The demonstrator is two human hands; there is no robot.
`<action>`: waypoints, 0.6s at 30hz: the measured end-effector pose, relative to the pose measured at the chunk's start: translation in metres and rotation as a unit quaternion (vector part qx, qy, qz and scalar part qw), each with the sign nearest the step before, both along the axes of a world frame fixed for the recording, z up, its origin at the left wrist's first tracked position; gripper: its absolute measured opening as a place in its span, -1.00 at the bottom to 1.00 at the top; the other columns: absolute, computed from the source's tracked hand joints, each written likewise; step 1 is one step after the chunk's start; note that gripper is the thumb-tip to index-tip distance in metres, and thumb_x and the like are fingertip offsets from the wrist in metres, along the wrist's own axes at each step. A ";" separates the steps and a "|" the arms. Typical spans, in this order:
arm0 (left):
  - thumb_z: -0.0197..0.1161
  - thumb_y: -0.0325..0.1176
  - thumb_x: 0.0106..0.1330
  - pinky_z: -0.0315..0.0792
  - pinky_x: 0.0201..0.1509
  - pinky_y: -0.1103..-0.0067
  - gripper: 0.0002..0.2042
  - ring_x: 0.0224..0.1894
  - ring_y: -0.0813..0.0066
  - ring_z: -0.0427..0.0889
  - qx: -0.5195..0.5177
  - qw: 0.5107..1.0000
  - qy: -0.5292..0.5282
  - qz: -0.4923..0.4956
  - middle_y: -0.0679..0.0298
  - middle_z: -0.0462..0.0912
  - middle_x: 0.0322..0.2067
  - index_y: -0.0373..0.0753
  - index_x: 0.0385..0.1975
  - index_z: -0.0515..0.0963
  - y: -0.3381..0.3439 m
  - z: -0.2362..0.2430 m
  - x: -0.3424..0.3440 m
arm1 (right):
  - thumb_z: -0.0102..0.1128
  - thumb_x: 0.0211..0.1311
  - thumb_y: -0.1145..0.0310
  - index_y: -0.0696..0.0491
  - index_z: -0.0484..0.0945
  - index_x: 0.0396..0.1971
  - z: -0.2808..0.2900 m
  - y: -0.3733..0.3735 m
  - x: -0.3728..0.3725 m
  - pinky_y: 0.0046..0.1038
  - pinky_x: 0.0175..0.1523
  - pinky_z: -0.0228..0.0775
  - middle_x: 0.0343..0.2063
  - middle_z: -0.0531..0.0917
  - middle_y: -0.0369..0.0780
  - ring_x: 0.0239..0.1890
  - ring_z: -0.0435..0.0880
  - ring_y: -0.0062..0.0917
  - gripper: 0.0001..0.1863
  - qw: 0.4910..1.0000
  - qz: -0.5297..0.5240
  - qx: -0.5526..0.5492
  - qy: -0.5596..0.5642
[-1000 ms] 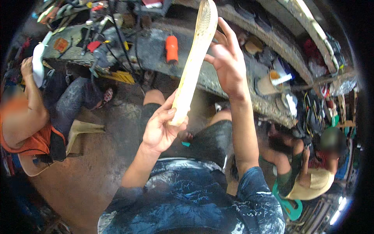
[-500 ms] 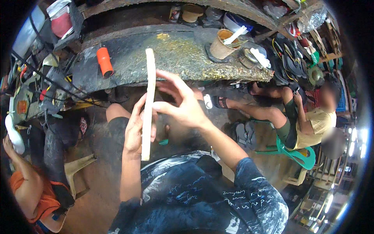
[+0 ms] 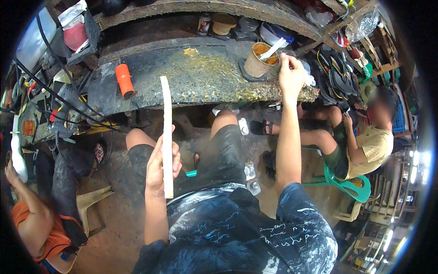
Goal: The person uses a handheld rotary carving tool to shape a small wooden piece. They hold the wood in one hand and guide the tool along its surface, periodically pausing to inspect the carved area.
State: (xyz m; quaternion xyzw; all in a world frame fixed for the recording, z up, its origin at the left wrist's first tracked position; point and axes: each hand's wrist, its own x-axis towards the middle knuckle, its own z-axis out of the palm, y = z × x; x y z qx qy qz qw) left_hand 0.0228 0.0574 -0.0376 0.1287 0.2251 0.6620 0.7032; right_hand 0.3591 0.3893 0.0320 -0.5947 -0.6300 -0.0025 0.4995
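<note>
Upright above my lap, my left hand (image 3: 158, 168) is closed around the lower part of a long, thin cream-coloured strip (image 3: 167, 123). The strip bends slightly toward its upper end. My right hand (image 3: 292, 76) is stretched out over the right side of the workbench (image 3: 182, 68), its fingertips pinched together. They are beside the rim of a stained brown pot (image 3: 256, 65), close to a white handle (image 3: 273, 49) sticking out of it. Whatever lies between those fingers is too hidden to name.
An orange cylinder (image 3: 123, 81) lies on the bench's left part. Dark cables (image 3: 68, 100) hang at the left. One person in orange (image 3: 36, 223) sits at the left; another in a yellow shirt (image 3: 372, 148) sits on a green chair (image 3: 353, 188) at the right. Black sandals (image 3: 337, 68) are piled beyond the pot.
My right hand has left the strip and moved up and right to the pot's rim. The left hand still holds the strip, now a little lower and more to the left.
</note>
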 end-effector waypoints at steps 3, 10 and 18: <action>0.10 -0.21 0.73 0.48 -0.55 0.65 -0.38 -0.48 0.59 0.57 -0.005 1.000 -0.013 -0.010 0.26 0.55 -0.19 -0.24 0.68 0.13 0.000 -0.003 0.000 | 0.60 0.26 0.04 0.11 0.87 -0.27 0.006 0.001 -0.006 -0.22 -0.04 0.54 -0.36 0.79 -0.11 -0.24 0.75 -0.26 -0.61 0.994 0.064 -0.077 0.039; 0.10 -0.21 0.73 0.51 -0.52 0.63 -0.38 -0.48 0.56 0.59 -0.018 0.999 0.006 -0.031 0.24 0.57 -0.17 -0.22 0.68 0.13 0.009 -0.002 0.012 | 0.58 0.31 0.19 0.14 0.78 -0.30 0.022 0.001 -0.022 -0.36 -0.10 0.56 -0.40 0.78 -0.15 -0.34 0.72 -0.41 -0.71 0.998 0.060 -0.026 0.004; 0.06 -0.26 0.76 0.47 -0.54 0.61 -0.39 -0.46 0.53 0.52 -0.028 0.995 -0.081 -0.045 0.22 0.50 -0.16 -0.16 0.72 0.08 0.021 -0.001 0.009 | 0.44 0.52 0.28 0.16 0.64 -0.12 0.037 -0.003 0.004 -0.37 -0.21 0.60 -0.44 0.80 -0.13 -0.42 0.74 -0.53 -0.75 0.998 0.054 0.012 0.032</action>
